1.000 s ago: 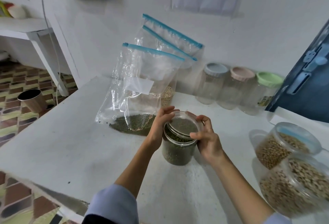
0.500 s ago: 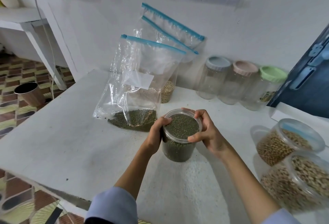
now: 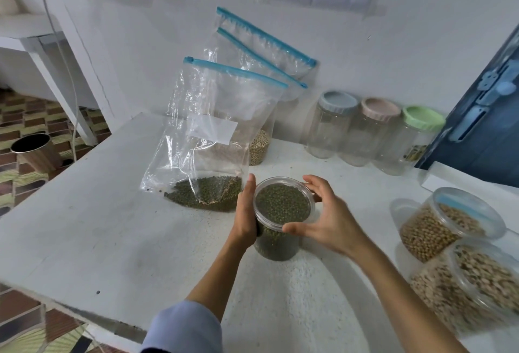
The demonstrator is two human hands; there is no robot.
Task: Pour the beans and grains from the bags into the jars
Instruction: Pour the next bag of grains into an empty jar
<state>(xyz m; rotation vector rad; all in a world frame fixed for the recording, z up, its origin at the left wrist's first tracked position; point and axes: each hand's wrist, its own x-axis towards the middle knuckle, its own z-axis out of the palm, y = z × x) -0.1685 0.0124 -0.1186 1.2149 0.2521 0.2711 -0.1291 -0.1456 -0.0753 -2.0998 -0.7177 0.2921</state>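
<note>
A clear jar of green beans stands mid-table with a clear lid on its mouth. My left hand grips the jar's left side. My right hand curls around the lid's right rim, thumb at the front, fingers at the back. Behind the jar leans a clear zip bag with green beans left in its bottom. Two more zip bags lean on the wall behind it; one holds pale grains.
Three empty jars stand by the wall with blue, pink and green lids. Two filled jars of tan beans sit at right. A dark blue box is behind them. The table edge runs front left.
The lid, first tilted on the jar's mouth, now sits flat on it. My right hand has shifted around the lid's rim; the view moved closer.
</note>
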